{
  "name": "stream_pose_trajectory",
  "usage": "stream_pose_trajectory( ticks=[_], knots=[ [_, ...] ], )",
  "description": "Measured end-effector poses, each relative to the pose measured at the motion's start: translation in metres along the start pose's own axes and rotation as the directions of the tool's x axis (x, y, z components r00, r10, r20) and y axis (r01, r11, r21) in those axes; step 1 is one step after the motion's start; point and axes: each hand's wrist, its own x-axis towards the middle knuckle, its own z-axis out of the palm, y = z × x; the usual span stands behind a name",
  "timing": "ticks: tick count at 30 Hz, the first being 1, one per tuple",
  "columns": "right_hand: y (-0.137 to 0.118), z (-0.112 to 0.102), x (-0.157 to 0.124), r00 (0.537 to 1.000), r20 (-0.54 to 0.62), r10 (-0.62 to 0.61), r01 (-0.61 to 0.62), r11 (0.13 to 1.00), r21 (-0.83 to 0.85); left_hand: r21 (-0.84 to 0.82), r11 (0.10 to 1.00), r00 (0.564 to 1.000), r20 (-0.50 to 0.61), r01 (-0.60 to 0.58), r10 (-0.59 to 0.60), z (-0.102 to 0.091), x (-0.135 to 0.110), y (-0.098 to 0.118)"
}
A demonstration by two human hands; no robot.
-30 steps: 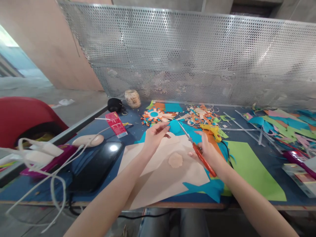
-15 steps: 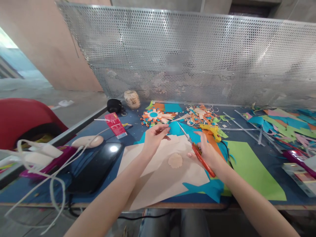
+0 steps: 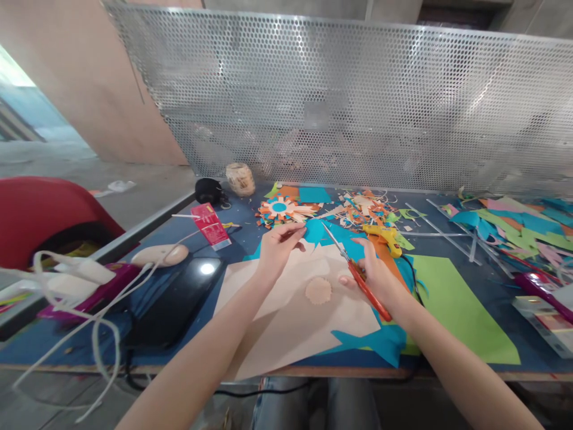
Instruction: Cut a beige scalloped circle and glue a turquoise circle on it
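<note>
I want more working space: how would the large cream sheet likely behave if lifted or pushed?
The large cream sheet looks thin and broad, so it would probably sag if lifted by one corner. That thinness also suggests it is light. A push would likely carry along the round scalloped piece lying on it.

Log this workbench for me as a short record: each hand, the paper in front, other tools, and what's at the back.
Left hand: fingers pinched together beside blue paper; whether they hold anything is unclear
Right hand: holding orange-handled scissors, blades pointing away from the person
Paper in front: beige sheet with a small round beige piece on it; green sheet to the right
Other tool: yellow glue gun, beyond the right hand
At the back: perforated metal panel behind the table
</note>
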Motion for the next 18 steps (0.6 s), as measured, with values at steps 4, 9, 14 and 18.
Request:
stream_pose_trajectory(
  ticks=[4,9,14,18],
  knots=[
    [0.0007,-0.0009,0.0003,1.0,0.019,-0.001,0.001,1.0,-0.003,0.021,1.0,1.0,0.025,0.013,-0.013,0.0009,-0.0027,0.0021],
    [-0.0003,-0.0016,-0.0001,1.0,0.019,-0.005,0.004,1.0,0.005,0.035,0.999,1.0,0.024,0.012,-0.012,0.0007,-0.0021,0.0015],
    [-0.0025,-0.002,0.0002,1.0,0.007,-0.003,0.003,1.0,0.003,0.023,1.0,1.0,-0.003,-0.008,0.008,0.0004,-0.0003,0.0019],
    [-0.0031,-0.0027,-0.0003,1.0,0.005,-0.015,0.015,1.0,-0.003,0.028,0.999,1.0,0.002,-0.014,0.014,0.0005,-0.0007,0.0032]
  ],
)
